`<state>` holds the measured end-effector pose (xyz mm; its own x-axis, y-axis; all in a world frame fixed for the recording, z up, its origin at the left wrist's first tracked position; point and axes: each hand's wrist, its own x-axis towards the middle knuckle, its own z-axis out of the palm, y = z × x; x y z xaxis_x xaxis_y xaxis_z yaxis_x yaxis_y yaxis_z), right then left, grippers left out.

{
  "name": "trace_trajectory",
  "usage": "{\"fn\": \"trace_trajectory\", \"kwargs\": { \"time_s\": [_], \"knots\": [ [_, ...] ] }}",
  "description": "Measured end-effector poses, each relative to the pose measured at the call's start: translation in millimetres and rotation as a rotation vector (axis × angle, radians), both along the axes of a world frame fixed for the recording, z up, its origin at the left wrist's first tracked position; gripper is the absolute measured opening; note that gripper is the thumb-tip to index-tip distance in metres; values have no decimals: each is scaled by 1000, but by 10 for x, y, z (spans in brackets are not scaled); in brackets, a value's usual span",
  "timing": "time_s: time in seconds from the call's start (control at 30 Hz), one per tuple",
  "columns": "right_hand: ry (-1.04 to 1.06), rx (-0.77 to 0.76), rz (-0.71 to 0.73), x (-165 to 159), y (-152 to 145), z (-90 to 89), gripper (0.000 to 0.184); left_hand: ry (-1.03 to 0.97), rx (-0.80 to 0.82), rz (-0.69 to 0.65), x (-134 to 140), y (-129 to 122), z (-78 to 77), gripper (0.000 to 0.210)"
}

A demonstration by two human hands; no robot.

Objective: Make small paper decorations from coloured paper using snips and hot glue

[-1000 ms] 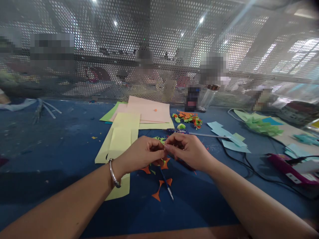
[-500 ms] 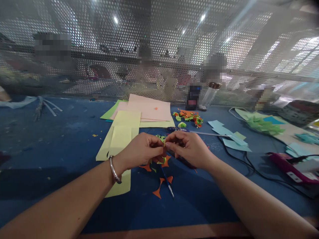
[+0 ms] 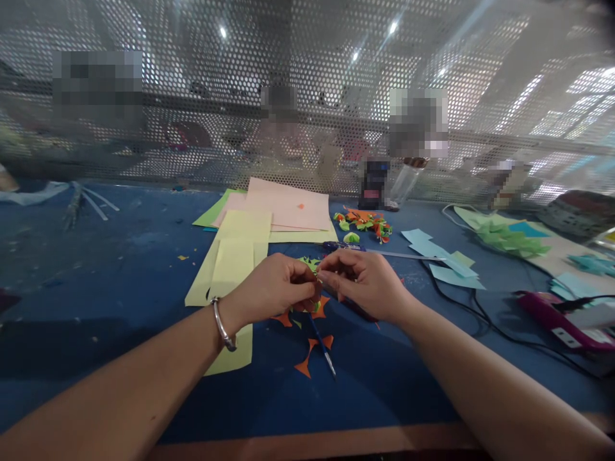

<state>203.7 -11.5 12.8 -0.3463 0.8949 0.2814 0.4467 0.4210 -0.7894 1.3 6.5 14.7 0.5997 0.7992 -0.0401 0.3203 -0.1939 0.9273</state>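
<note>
My left hand point(image 3: 283, 285) and my right hand point(image 3: 362, 278) meet fingertip to fingertip over the table. Both are closed in a pinch on a small piece of yellowish paper, mostly hidden by the fingers. Green paper scraps point(image 3: 310, 262) show just behind the fingertips. Below the hands lie orange paper offcuts point(image 3: 303, 367) and a thin blue tool with a silver tip point(image 3: 327, 354), perhaps a brush or a pen. A dark object, partly covered by my right hand, lies beneath it.
Yellow paper sheets point(image 3: 233, 259) and pink sheets point(image 3: 288, 205) lie at left centre. Behind my right hand are orange and green paper pieces point(image 3: 368, 223) and a long metal strip point(image 3: 408, 255). Light-blue papers point(image 3: 444, 259), cables and a magenta power strip point(image 3: 560, 320) lie right. A perforated screen point(image 3: 307, 57) stands behind.
The pale yellow sliver between my fingertips, visible before, is now mostly hidden. My hands have barely shifted, and the view has tilted slightly.
</note>
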Motion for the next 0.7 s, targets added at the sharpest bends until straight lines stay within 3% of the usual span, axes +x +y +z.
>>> {"fn": "trace_trajectory", "kwargs": {
  "time_s": [0.2, 0.33, 0.4, 0.53, 0.7],
  "knots": [
    [33, 18, -11, 9, -3, -3, 16, 59, 41, -6, 3, -25, 58, 16],
    [48, 6, -8, 8, -6, 11, 16, 122, 205, -12, -11, -13, 63, 17],
    [41, -2, -13, 4, -10, 13, 16, 51, 253, 29, -3, -4, 46, 15],
    [23, 4, -25, -4, -19, -3, 18, -128, 159, 87, 22, 9, 11, 22],
    [27, 17, -27, 4, -19, -28, 18, -181, 65, 87, -9, 34, 9, 22]
  ]
}}
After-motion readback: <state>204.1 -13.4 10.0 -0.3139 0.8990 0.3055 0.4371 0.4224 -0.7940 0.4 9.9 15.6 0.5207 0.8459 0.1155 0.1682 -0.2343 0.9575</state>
